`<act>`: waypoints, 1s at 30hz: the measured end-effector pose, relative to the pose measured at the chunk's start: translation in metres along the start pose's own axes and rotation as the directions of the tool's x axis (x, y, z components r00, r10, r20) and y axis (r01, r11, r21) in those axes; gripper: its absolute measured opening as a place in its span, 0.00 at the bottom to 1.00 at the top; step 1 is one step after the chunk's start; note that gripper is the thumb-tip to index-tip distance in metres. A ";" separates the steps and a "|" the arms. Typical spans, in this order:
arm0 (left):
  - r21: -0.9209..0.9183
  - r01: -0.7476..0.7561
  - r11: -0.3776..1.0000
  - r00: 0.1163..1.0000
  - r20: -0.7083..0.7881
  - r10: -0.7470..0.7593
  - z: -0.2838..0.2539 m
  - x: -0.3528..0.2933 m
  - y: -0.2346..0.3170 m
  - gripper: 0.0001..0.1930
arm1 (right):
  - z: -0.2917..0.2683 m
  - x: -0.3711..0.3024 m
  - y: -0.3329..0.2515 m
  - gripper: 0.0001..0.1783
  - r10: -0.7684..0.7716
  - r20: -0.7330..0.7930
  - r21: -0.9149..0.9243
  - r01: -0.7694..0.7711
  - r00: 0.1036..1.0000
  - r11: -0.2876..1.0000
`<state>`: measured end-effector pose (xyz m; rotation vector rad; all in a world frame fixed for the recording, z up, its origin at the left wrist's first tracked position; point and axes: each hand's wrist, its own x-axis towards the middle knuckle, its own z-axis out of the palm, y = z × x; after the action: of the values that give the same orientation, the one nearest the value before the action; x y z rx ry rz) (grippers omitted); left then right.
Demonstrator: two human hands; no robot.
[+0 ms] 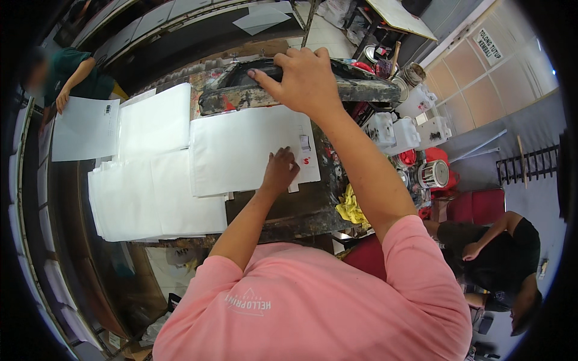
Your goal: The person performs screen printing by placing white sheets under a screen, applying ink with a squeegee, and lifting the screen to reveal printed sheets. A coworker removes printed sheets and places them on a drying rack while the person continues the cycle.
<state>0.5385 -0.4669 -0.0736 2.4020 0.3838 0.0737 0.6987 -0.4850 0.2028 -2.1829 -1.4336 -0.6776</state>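
My right hand (304, 81) is wrapped over the near wooden bar of a paint-stained screen printing frame (367, 90), which stands tilted up at the far side of the table. The thumb points left and shows dark stains. Below the frame lies a flat white sheet (241, 144), with a small red mark (306, 161) and a small grey print near its right end. On this sheet, close to the red mark, rests my left hand (281, 169), its fingers apart and slightly bent. What lies under its fingertips is hidden.
Stacked white sheets (156, 192) cover the table's left. A person in dark green (78, 72) holds a printed sheet (85, 129) there. Paint cans (433, 173), white plastic jugs (380, 127) and a yellow cloth (351, 206) crowd the right. Another person in black (500, 253) is at lower right.
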 end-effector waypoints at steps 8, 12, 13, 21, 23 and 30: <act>0.400 0.027 0.916 0.995 -0.103 0.016 0.012 -0.076 -0.044 0.35 | -0.003 0.005 0.006 0.39 0.017 0.043 -0.022 -0.016 0.999 1.000; 0.370 0.053 0.928 0.993 -0.116 -0.010 0.022 -0.077 -0.051 0.35 | -0.003 0.015 0.009 0.38 -0.007 -0.019 0.004 0.007 1.000 1.000; 0.360 0.065 0.931 0.993 -0.117 -0.024 0.020 -0.077 -0.049 0.35 | -0.003 0.017 0.010 0.38 -0.004 -0.012 -0.001 0.004 1.000 1.000; 0.346 0.057 0.937 0.993 -0.121 -0.016 0.023 -0.081 -0.048 0.37 | -0.005 0.020 0.008 0.37 -0.010 -0.014 -0.018 0.010 1.000 1.000; 0.340 0.053 0.939 0.988 -0.151 0.000 0.022 -0.081 -0.047 0.38 | -0.008 0.019 0.007 0.37 0.004 0.003 0.008 -0.004 1.000 1.000; -0.765 -0.181 0.619 0.907 -0.373 -0.197 -0.118 -0.073 0.049 0.54 | -0.007 -0.005 -0.003 0.39 0.003 0.120 -0.011 -0.002 0.993 1.000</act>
<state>0.4629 -0.4486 0.0516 1.4626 0.4405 0.6471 0.6931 -0.4910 0.2054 -2.2674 -1.4892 -0.5622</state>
